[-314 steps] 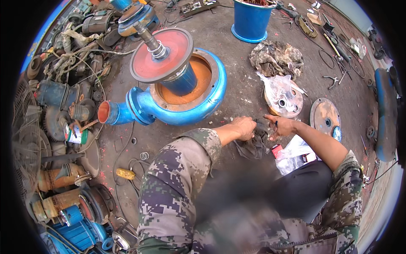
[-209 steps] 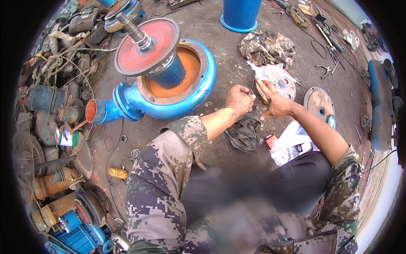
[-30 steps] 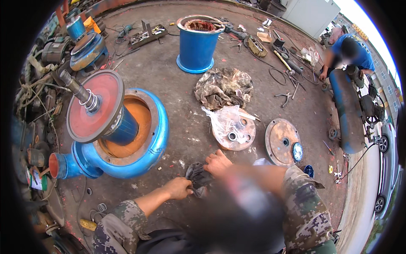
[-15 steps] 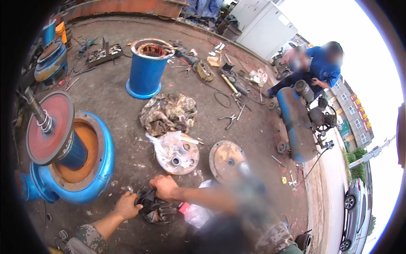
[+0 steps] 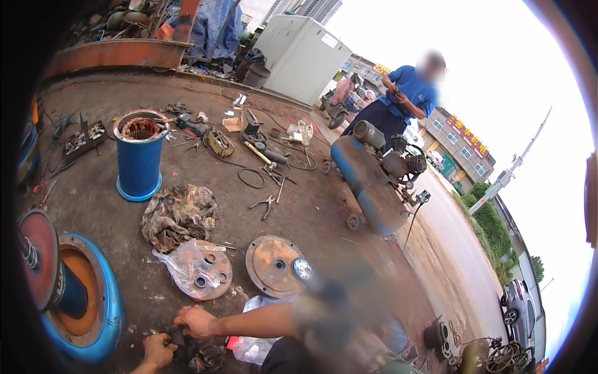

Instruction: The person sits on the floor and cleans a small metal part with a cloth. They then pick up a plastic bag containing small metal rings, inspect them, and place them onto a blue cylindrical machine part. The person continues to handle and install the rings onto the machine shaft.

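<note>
At the bottom left, my left hand [image 5: 159, 350] is closed, its fingers pinching the edge of a dark, crumpled rag-like bundle [image 5: 205, 358]. My right hand [image 5: 195, 321] is closed too, gripping the top of that bundle close beside the left. Whether the bundle is cloth or thin plastic I cannot tell. Just beyond my hands lies a round metal cover [image 5: 215, 287] with rings and clear plastic [image 5: 187, 265] on it. A second rusty flange cover [image 5: 265, 274] sits to its right. By my right forearm is a white plastic bag [image 5: 252, 349].
A blue pump casing [image 5: 112, 324] with a shaft and red disc stands at left. Further off are a blue motor housing [image 5: 138, 168], a dirty rag [image 5: 180, 215], pliers [image 5: 265, 204], a hammer [image 5: 258, 153] and an air compressor [image 5: 370, 187]. A person in blue [image 5: 411, 93] stands behind the compressor.
The view has swung right and up, so the things near me sit lower and further left. My hands have come closer together on the dark bundle. The other person now stands more upright.
</note>
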Demonstrator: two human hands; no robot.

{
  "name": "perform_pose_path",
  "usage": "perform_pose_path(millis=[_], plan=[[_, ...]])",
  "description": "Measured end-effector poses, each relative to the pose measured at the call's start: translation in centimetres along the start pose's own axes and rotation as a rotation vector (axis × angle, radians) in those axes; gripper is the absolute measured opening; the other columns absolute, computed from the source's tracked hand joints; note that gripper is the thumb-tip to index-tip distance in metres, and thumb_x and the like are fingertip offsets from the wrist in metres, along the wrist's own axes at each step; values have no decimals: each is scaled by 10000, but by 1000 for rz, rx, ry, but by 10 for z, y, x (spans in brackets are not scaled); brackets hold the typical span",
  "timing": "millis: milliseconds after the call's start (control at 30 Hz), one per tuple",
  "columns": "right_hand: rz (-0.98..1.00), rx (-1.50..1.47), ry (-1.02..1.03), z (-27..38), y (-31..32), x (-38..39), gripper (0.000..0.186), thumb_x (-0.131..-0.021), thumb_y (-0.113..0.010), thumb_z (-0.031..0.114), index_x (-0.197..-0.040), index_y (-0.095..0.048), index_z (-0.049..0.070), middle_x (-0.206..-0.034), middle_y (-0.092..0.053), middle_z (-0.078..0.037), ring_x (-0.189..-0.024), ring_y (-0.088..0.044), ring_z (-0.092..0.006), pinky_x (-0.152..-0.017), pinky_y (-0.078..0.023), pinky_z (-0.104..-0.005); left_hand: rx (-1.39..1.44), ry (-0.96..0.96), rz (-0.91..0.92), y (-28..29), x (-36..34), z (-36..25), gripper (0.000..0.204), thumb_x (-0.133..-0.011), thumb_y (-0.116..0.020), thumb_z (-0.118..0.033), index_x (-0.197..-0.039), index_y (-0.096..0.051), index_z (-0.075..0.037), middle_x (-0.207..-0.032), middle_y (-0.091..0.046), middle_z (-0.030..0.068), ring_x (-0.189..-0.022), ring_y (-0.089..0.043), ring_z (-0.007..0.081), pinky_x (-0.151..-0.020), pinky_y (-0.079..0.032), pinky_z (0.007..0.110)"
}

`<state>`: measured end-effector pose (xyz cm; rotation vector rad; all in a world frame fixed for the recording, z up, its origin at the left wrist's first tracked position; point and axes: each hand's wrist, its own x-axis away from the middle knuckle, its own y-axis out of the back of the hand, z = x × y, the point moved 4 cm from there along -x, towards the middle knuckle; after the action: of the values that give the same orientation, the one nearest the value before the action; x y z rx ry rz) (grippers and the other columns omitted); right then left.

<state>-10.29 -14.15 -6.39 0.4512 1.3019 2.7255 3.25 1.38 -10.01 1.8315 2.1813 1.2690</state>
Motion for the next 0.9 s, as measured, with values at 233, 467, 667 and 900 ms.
perform_pose_path(millis=[233,467,667,900], plan=[[-57,36,94,11,10,1,240,-850,-789,206,-1074,-721,158,-1247,-589,-75,-1297,-519,-319,-978,-428,-500,99,79,-78,6,6,7,290,-787,-879,-140,-983,-725,9,-877,-750,138,-820,-718,220,-810,-574,353],[-165,52,203,14,19,9,293,-799,-806,175,-1071,-710,128,-1299,-544,-92,-1287,-498,-314,-979,-403,-487,35,108,-102,2,5,6,287,-759,-898,-79,-884,-653,1,-847,-714,114,-802,-666,208,-773,-557,360],[-87,107,268,7,14,19,332,-801,-801,176,-1108,-689,116,-1339,-547,-97,-1284,-499,-307,-1009,-397,-483,356,185,-31,-17,-7,13,316,-760,-847,63,-980,-633,-12,-900,-673,93,-850,-647,202,-787,-559,358],[-206,123,230,-1,19,8,325,-888,-761,217,-1198,-692,149,-1321,-599,-58,-1250,-542,-300,-1016,-429,-494,508,259,-24,3,-2,25,278,-933,-755,-28,-1197,-684,21,-1044,-726,94,-978,-666,177,-879,-535,316]])
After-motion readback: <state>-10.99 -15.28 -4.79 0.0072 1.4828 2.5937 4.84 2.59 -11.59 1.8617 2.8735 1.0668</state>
